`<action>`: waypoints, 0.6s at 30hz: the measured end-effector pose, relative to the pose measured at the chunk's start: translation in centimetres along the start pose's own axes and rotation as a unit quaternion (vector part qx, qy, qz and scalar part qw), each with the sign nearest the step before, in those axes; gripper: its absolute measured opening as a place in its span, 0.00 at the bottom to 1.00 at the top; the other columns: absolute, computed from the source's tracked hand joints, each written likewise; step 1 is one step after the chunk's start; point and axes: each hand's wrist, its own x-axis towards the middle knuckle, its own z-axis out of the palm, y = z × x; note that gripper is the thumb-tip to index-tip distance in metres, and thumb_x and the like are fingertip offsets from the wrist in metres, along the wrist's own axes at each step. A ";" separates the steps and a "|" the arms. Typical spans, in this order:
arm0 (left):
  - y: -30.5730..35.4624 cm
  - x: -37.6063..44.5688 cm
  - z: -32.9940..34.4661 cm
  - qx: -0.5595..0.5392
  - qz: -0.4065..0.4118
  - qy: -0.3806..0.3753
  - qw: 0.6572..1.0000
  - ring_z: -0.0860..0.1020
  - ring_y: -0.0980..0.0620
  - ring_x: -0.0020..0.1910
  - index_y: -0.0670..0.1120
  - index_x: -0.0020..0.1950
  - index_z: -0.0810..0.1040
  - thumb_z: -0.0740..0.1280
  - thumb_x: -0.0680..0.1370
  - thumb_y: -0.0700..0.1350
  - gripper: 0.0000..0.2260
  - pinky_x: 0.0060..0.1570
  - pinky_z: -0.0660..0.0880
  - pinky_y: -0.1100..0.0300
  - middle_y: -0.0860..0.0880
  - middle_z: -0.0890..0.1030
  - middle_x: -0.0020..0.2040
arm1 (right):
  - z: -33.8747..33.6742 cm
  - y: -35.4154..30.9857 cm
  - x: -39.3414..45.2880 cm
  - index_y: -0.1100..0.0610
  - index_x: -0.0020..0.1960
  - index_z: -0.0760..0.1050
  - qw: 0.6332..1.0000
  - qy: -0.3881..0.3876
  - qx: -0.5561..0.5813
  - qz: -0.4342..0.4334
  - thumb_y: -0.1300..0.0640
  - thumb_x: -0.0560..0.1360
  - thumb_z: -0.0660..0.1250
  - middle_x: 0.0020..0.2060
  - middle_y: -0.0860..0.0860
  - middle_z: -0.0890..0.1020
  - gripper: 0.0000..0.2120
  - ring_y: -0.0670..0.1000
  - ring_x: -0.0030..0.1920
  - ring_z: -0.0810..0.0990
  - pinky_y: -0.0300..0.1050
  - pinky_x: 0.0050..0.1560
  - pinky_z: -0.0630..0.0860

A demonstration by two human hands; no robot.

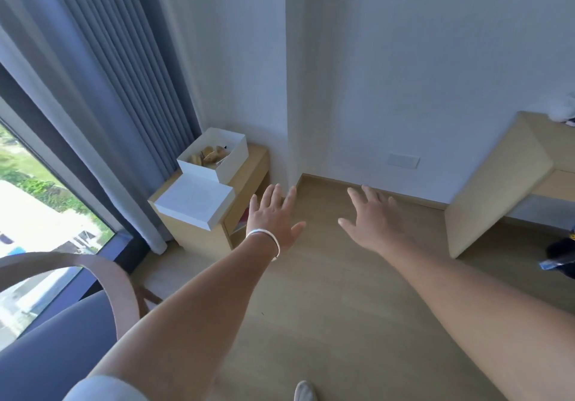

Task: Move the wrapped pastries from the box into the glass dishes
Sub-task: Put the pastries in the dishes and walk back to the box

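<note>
Bare left hand (270, 217), right hand (370, 217): grip wide open, fingers spread, holding nothing.

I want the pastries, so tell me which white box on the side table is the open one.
The far box, nearer the wall, is open, with wrapped pastries showing inside. The near box shows only a flat white top.

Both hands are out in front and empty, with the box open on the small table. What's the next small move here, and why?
Probably step closer and reach the left hand to the open box. Both it and the right hand are spread, hold nothing, and hang over bare floor short of the side table. The pastries lie inside the box, its lid beside it. No glass dishes are in view.
</note>
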 end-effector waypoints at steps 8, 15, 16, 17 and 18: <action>-4.7 8.1 1.6 0.003 -0.031 -0.002 1.000 0.46 0.45 0.77 0.53 0.77 0.41 0.52 0.77 0.67 0.36 0.72 0.47 0.42 0.46 0.49 0.79 | 0.2 -2.3 10.1 0.49 0.77 0.55 1.000 -0.002 0.009 -0.026 0.36 0.77 0.58 0.76 0.56 0.59 0.34 0.57 0.75 0.59 0.58 0.72 0.58; -7.7 15.5 4.5 0.011 -0.059 -0.013 0.998 0.48 0.44 0.77 0.54 0.77 0.43 0.53 0.76 0.68 0.36 0.72 0.48 0.41 0.47 0.50 0.79 | 1.6 -3.3 19.1 0.49 0.77 0.54 0.998 -0.014 0.008 -0.058 0.36 0.77 0.58 0.76 0.57 0.58 0.34 0.57 0.75 0.59 0.58 0.72 0.58; -8.1 17.0 5.0 0.011 -0.062 -0.013 0.998 0.48 0.44 0.77 0.55 0.77 0.44 0.53 0.76 0.68 0.36 0.72 0.48 0.40 0.47 0.51 0.79 | 1.9 -3.4 20.8 0.49 0.77 0.54 0.998 -0.013 0.006 -0.065 0.36 0.77 0.57 0.76 0.57 0.59 0.34 0.57 0.74 0.59 0.58 0.72 0.58; -8.5 18.6 5.3 0.011 -0.064 -0.013 0.998 0.48 0.44 0.77 0.55 0.77 0.44 0.54 0.76 0.68 0.35 0.72 0.48 0.40 0.46 0.51 0.79 | 2.2 -3.4 22.6 0.49 0.77 0.54 0.997 -0.011 0.003 -0.072 0.36 0.77 0.57 0.76 0.57 0.59 0.34 0.58 0.74 0.60 0.58 0.72 0.58; -8.8 20.2 5.6 0.013 -0.065 -0.014 0.998 0.48 0.44 0.77 0.55 0.77 0.44 0.54 0.76 0.68 0.35 0.72 0.48 0.40 0.46 0.51 0.79 | 2.4 -3.4 24.5 0.49 0.77 0.54 0.997 -0.009 0.000 -0.079 0.36 0.77 0.57 0.76 0.57 0.59 0.34 0.58 0.74 0.60 0.57 0.72 0.58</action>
